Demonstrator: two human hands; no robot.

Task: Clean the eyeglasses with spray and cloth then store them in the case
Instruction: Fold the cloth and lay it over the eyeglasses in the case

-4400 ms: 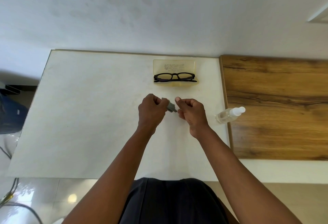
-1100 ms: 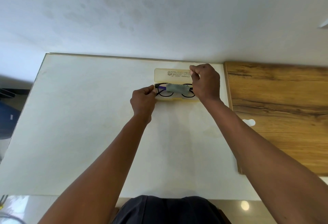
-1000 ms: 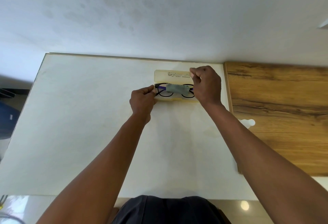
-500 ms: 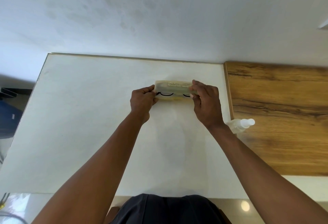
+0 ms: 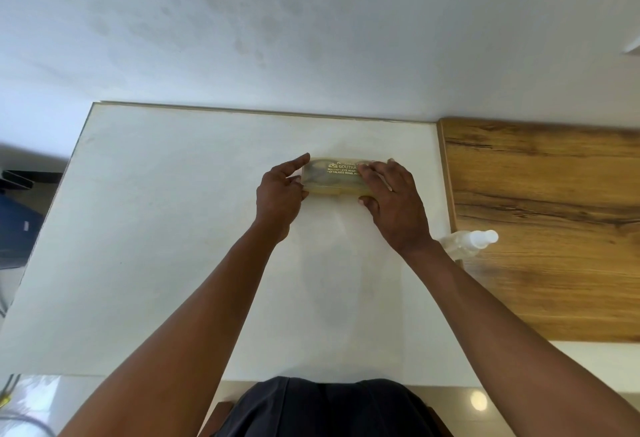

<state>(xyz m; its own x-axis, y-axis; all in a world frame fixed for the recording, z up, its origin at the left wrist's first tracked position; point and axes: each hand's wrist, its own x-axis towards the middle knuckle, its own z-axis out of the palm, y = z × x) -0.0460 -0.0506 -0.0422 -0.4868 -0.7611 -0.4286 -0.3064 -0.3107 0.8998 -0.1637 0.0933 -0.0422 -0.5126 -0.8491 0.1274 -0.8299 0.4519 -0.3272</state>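
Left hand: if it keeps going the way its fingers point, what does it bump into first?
The left hand already touches the eyeglass case at its left end. Its fingers point up and right, along the case, so the case comes first; beyond that lies the wall, though depth is unclear.

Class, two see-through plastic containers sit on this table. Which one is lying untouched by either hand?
The clear spray bottle with the white cap, lying on its side at the table's right edge; the yellowish translucent glasses case has both hands on it.

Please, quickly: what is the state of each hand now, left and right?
Left hand: open, straight fingers touching the left end of the case.
Right hand: open, fingers flat on the lid, thumb at its front edge.
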